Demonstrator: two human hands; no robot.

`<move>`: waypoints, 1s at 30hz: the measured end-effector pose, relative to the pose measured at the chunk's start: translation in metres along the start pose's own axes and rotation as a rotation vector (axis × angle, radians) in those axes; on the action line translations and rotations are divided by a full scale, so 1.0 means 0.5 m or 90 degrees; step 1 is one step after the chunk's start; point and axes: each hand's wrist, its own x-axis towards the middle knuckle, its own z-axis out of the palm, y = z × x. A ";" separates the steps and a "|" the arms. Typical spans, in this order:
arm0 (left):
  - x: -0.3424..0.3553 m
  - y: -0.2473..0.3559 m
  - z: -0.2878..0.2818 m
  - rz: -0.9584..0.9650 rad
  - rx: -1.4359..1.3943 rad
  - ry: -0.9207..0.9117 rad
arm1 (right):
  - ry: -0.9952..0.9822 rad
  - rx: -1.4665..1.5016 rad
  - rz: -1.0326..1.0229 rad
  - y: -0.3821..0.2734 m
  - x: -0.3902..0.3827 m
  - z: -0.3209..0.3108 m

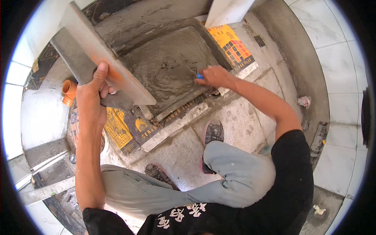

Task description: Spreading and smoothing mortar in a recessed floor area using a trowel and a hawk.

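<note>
My left hand (93,92) is raised at the left, closed around a flat grey tile (113,66) tilted on edge. Orange smears mark its side by my thumb, and a dark textured part shows against my palm. At the tub's right side my right hand (215,76) grips a blue-handled trowel (200,75); its blade is hidden in the mortar. Wet grey mortar (164,58) with swirls and lumps fills the rectangular tub (213,47) in front of me.
Flattened tile cartons (172,121) lie under and around the tub. A white panel (227,11) leans at the back. An orange pipe fitting (69,92) stands at the left, near a metal straightedge (55,192). Crumpled litter (304,102) lies beside the right wall.
</note>
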 end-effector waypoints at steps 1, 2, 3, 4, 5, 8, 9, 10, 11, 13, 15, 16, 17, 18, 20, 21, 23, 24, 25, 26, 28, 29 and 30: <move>0.003 -0.003 -0.005 -0.003 -0.014 0.001 | 0.000 0.003 0.012 0.023 0.007 -0.008; 0.003 -0.005 -0.005 -0.006 -0.029 0.002 | -0.002 -0.014 0.020 0.050 0.016 -0.020; 0.001 -0.006 -0.002 -0.002 -0.027 -0.006 | 0.002 -0.034 0.022 0.069 0.028 -0.034; -0.005 -0.006 -0.001 -0.011 -0.021 0.018 | 0.032 -0.051 0.015 0.078 0.033 -0.041; -0.007 -0.005 0.001 -0.020 -0.015 0.043 | 0.037 -0.051 0.021 0.079 0.026 -0.039; -0.014 0.007 0.002 0.011 0.011 0.060 | 0.105 -0.086 -0.034 0.016 0.005 -0.044; -0.014 0.007 0.008 0.009 0.012 0.059 | 0.097 -0.050 -0.024 -0.006 -0.019 -0.055; -0.012 0.013 0.012 0.024 -0.007 0.052 | 0.093 -0.010 -0.018 -0.026 -0.025 -0.061; -0.011 0.018 0.015 0.038 -0.025 0.044 | 0.096 -0.005 -0.021 -0.040 -0.019 -0.054; -0.006 0.013 0.023 0.030 -0.023 0.042 | 0.042 -0.012 -0.113 -0.053 -0.018 -0.027; 0.000 0.005 0.020 0.023 -0.020 0.039 | 0.015 -0.017 -0.079 -0.020 0.004 -0.012; 0.004 -0.004 0.014 0.026 -0.017 0.028 | 0.016 -0.034 -0.053 0.015 0.010 -0.013; 0.005 -0.011 0.013 0.030 -0.014 0.017 | 0.018 -0.051 -0.027 0.046 0.010 -0.013; 0.002 -0.009 0.011 0.038 -0.009 0.016 | 0.046 -0.086 -0.007 0.058 0.016 -0.026; -0.005 -0.002 0.009 0.038 0.048 0.039 | 0.060 -0.088 -0.010 0.071 0.009 -0.040; -0.003 -0.003 0.009 0.045 0.050 0.040 | 0.062 -0.091 -0.013 0.068 -0.001 -0.058; -0.006 0.006 0.010 0.075 0.169 0.026 | 0.098 -0.072 0.033 0.031 -0.049 -0.118; -0.006 0.013 0.018 0.062 0.200 0.025 | 0.122 -0.054 0.087 0.018 -0.069 -0.131; 0.001 0.013 0.025 0.064 0.205 0.024 | 0.126 -0.050 0.088 0.022 -0.077 -0.126; 0.015 0.008 0.035 0.076 0.254 0.010 | 0.175 -0.030 0.095 0.030 -0.087 -0.118; 0.043 0.008 0.055 0.055 0.347 -0.022 | 0.223 -0.013 0.107 0.032 -0.097 -0.100; 0.061 0.012 0.066 0.059 0.348 -0.022 | 0.138 0.007 0.093 0.025 -0.083 -0.082; 0.082 0.010 0.075 0.098 0.480 -0.043 | 0.050 0.026 0.080 0.018 -0.071 -0.070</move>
